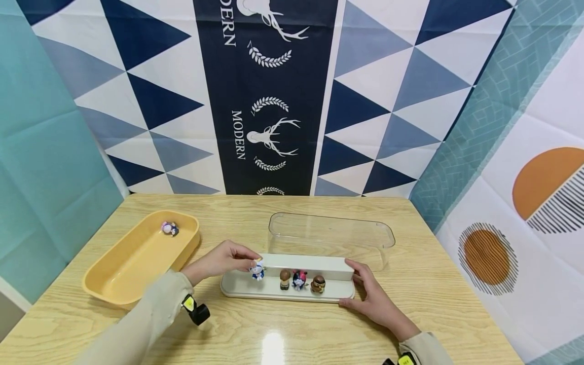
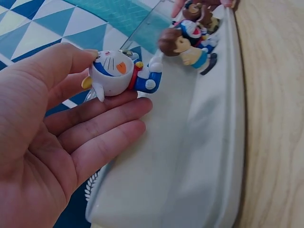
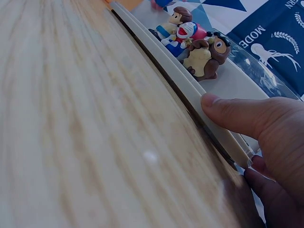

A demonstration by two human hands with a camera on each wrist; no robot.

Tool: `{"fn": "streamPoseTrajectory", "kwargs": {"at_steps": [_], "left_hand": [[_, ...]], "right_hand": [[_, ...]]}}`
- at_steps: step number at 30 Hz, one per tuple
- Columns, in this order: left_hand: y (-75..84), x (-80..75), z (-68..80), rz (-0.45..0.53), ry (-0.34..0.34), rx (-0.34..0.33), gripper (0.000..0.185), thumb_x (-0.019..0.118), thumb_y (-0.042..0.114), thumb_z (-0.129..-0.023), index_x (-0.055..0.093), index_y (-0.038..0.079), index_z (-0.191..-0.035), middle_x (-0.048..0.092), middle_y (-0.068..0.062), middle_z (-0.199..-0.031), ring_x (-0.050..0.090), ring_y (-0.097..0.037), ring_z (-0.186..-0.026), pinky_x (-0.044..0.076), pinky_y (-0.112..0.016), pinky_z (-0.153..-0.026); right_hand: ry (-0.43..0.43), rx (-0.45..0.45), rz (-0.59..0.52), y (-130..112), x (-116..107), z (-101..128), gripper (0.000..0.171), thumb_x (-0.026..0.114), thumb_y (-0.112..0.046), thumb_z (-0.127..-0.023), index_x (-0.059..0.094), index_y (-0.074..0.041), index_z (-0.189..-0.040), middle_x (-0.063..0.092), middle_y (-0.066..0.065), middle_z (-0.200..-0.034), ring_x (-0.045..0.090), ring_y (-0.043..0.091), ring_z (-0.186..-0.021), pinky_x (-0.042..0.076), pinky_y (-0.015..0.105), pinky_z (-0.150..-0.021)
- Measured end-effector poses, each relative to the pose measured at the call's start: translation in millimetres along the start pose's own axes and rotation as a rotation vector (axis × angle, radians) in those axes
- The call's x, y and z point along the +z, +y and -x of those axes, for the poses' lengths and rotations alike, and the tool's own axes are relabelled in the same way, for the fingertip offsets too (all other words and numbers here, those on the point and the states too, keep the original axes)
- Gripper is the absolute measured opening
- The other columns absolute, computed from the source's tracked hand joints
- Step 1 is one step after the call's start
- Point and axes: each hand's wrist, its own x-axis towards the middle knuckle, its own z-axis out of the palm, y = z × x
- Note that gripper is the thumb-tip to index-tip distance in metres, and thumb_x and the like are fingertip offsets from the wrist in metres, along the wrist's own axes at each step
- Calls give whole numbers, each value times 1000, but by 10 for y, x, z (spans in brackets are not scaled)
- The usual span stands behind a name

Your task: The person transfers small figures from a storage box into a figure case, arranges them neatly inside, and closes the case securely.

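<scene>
My left hand (image 1: 224, 261) pinches a blue-and-white cat figurine (image 2: 116, 76) between thumb and fingertips, above the left part of a white stepped display base (image 1: 242, 289). In the left wrist view the figurine's face points up, and the other fingers stretch out below it. My right hand (image 1: 376, 300) grips the base's right end, its thumb on the front edge. Standing in a row on the lower step are a brown-haired boy figurine (image 1: 285, 279), a figurine with a red-and-dark head (image 1: 299, 279) and a brown figurine (image 3: 206, 56) nearest my right hand.
Behind the base lies a clear plastic cover (image 1: 330, 233). A yellow bin (image 1: 187, 248) stands at the left of the wooden table (image 1: 319, 334), with another small figurine (image 1: 170, 228) lying at its far end. A patterned cloth (image 1: 365, 101) hangs behind the table.
</scene>
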Motion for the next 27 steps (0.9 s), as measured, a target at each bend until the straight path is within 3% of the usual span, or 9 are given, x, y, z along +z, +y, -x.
{"fn": "streamPoseTrajectory", "kwargs": {"at_steps": [6, 12, 16, 22, 27], "left_hand": [[-35, 79, -5, -38, -15, 52, 23, 61, -3, -94, 66, -18, -111, 69, -27, -107, 67, -3, -84, 58, -29, -76], [-67, 149, -18, -198, -22, 116, 21, 65, 3, -95, 71, -10, -110, 73, -17, -104, 65, -2, -88, 56, -25, -77], [-73, 196, -23, -268, -56, 118, 22, 64, 7, -96, 72, -6, -112, 74, -12, -104, 65, -4, -91, 55, -24, -78], [-45, 263, -28, -351, -78, 128, 22, 63, 7, -97, 71, -5, -114, 73, -10, -105, 65, -5, -91, 54, -24, -79], [-13, 315, -17, -411, -57, 156, 23, 64, 7, -97, 71, -6, -114, 74, -7, -98, 56, 2, -74, 52, -22, -69]], "right_hand": [[1, 4, 2, -6, -1, 1, 91, 85, -16, -79, 31, -13, -153, 38, 15, -143, 48, 41, -130, 36, 50, -108], [6, -4, 4, -11, -5, 4, 92, 86, -15, -79, 31, -13, -153, 39, 15, -143, 47, 39, -130, 37, 45, -109], [6, -9, 4, -8, -6, 2, 92, 86, -15, -79, 31, -13, -153, 38, 15, -143, 47, 38, -130, 38, 41, -109], [6, -16, 3, -7, -3, -1, 92, 86, -15, -79, 32, -13, -153, 38, 15, -143, 47, 39, -130, 37, 48, -108], [8, -22, 6, 0, -5, -7, 91, 86, -13, -79, 32, -12, -152, 39, 15, -143, 48, 39, -129, 37, 51, -107]]}}
